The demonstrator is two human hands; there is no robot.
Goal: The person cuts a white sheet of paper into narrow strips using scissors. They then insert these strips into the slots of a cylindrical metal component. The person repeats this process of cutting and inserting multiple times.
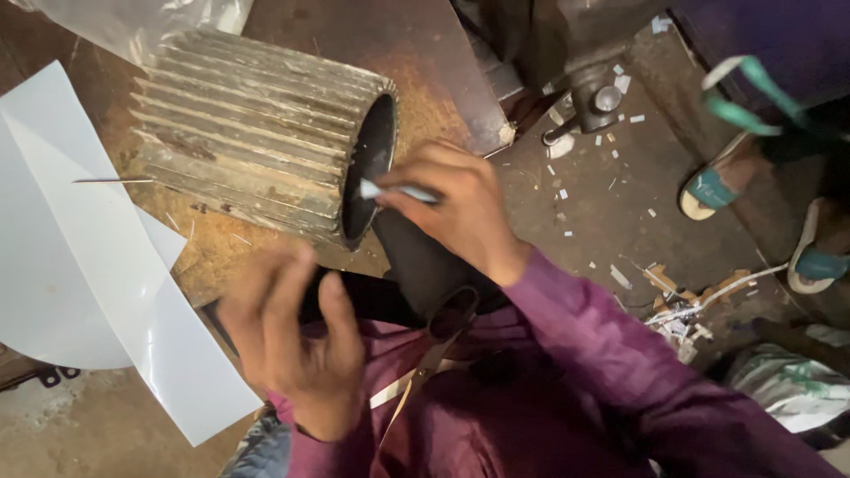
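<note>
Right hand (465,212), pinched on 1 white strip (398,190) at the finned housing (266,133) bore, risks snagging; left hand (297,345) half-curled, holding nothing.

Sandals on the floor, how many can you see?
2. One sandal with a teal strap lies at the upper right; the other sandal is just below it at the right edge, partly cut off. More may be hidden out of view.

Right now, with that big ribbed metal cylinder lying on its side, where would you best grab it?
Probably by the open end: hook fingers inside the dark bore of the ribbed cylinder, coming from the right. The ribbed outside looks too wide for one hand's grip.
</note>
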